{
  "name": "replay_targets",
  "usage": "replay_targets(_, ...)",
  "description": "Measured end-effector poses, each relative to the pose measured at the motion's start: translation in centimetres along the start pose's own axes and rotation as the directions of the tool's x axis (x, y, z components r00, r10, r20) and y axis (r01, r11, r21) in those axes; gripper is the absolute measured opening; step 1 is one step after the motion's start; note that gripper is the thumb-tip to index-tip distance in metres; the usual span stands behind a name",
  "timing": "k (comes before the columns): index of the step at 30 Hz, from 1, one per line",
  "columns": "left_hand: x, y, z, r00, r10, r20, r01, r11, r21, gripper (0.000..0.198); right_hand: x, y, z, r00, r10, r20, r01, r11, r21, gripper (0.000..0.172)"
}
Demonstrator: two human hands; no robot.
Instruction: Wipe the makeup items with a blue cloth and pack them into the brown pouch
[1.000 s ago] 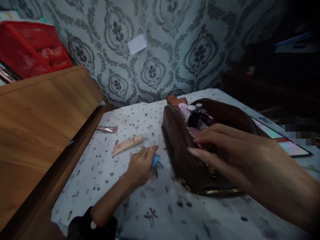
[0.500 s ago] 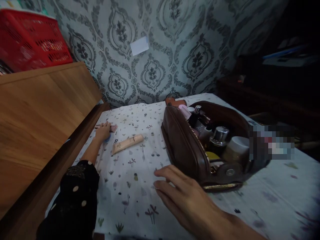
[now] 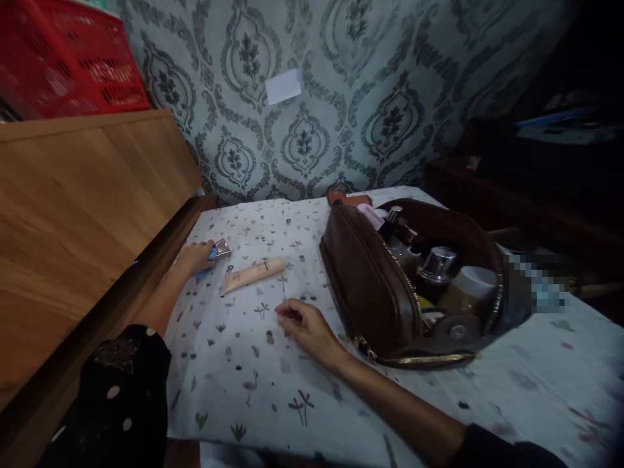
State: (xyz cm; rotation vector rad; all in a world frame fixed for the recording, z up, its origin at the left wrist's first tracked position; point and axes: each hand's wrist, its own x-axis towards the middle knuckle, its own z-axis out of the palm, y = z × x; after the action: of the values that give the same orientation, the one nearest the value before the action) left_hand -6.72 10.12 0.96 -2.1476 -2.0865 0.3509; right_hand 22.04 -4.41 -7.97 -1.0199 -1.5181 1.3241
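Observation:
At the table's left edge, my left hand is closed over a shiny pink tube and a blue thing. The hand covers most of both, so I cannot tell what the blue one is. Just right of them lies a beige squeeze tube, flat and untouched. My right hand hovers low over the cloth with loosely bent fingers and holds nothing visible. To its right stands a brown leather cosmetic bag, unzipped and filled with several bottles and jars, among them a silver-capped bottle and a white-lidded jar.
A patterned white cloth covers the table. Behind the bag lies an orange-brown object. At left rises a wooden panel with a red plastic basket above it. A patterned wall closes off the back.
My right hand has moved left, away from the bag, and its fingers are more bent. In my left hand, the pink tube has turned and more of the blue thing shows.

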Motion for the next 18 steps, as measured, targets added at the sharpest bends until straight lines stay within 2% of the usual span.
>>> replay_targets(6,-2.2,0.3,-0.6,0.993,-0.119,0.027,0.122,0.966,-0.229,0.056,-0.3,0.6,-0.3,1.0,0.006,0.002,-0.007,0.995,0.101,0.016)
replay_targets(10,-4.7,1.7,-0.9,0.998,-0.056,0.031,0.063,0.866,-0.496,0.057,-0.4,0.6,-0.3,1.0,0.016,-0.006,-0.015,0.988,0.152,0.019)
replay_targets(13,-7.2,4.5,-1.0,0.998,0.05,0.023,-0.022,0.741,-0.671,0.059,-0.3,0.9,-0.3,0.999,0.031,-0.017,-0.027,0.98,0.198,0.031)
replay_targets(18,-10.3,10.8,-0.8,0.982,0.179,-0.059,-0.144,0.506,-0.851,0.056,0.0,1.0,-0.3,0.998,0.035,-0.043,-0.02,0.951,0.308,0.055)
